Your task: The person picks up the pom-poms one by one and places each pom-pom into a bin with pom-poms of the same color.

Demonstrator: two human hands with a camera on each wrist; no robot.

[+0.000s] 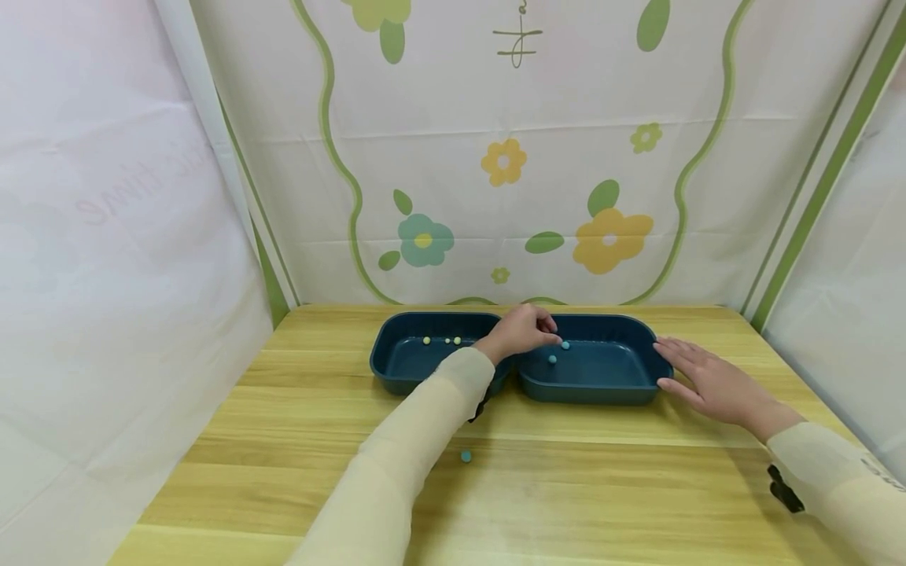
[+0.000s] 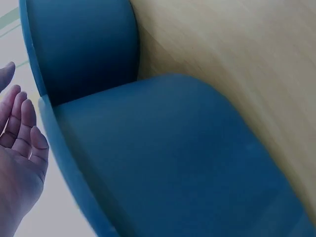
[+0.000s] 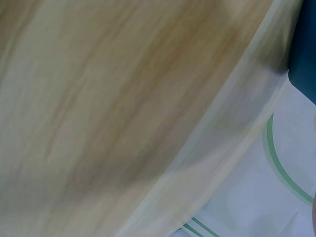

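Blue ball sits just off the L grip's thumb tip, on the R tray's floor; can't tell if the two touch. 2nd blue ball lies in same tray, a bit nearer the person than that grip; 3rd blue ball is out on the desk, well nearer the person & slightly L of it. L tray, L of & partly behind that wrist, has 2 yellow balls plus a smaller pale ball btwn them. L grip: fingers loosely bent, gap btwn thumb & fingers, nothing seen held; hand hangs over R tray's L end, wrist above where the trays meet, forearm slanting in from the near side in a cream sleeve. R grip: spread wide, fingers laid on R tray's far-R end, thumb near its front corner, no ball in it. Desk is pale wood, grain running side to side; beyond both grips hangs white cloth w/ flowers, leaves & a wavy green border.
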